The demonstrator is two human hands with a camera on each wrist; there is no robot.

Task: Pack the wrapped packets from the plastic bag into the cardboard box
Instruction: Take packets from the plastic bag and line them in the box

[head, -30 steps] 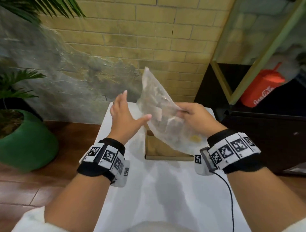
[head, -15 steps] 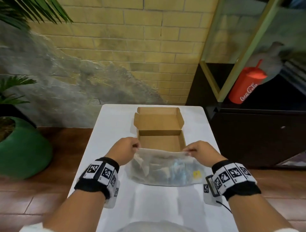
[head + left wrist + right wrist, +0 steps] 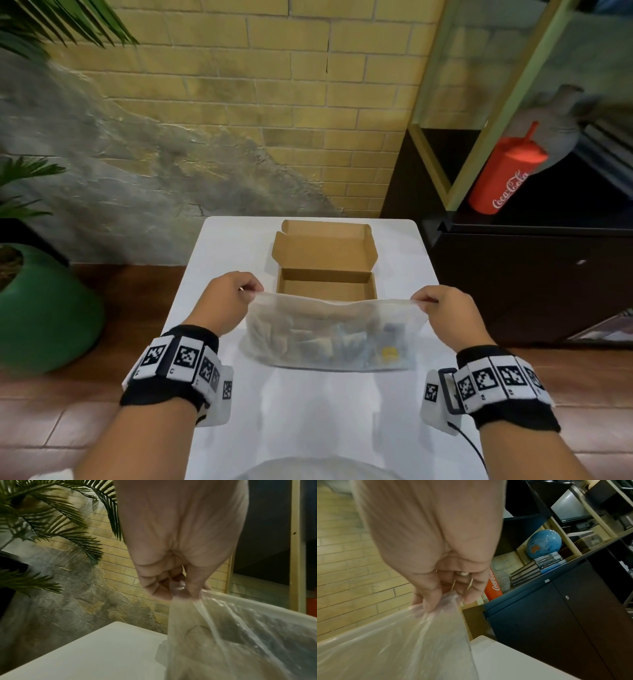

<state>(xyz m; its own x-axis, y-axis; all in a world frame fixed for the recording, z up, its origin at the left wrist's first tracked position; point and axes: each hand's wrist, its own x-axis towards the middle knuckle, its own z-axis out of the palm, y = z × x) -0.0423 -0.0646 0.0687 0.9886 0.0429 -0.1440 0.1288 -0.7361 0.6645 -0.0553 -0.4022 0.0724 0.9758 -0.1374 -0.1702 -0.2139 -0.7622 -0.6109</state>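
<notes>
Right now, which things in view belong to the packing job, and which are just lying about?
Job: plastic bag with wrapped packets, pinched by left hand and right hand; open cardboard box; white table.

Lying about: Coca-Cola cup, green plant pot, globe, books.

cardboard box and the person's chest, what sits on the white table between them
The head view shows the clear plastic bag of wrapped packets, stretched between the left hand and right hand just before the open brown cardboard box; nearer the person, the white table is bare.
</notes>
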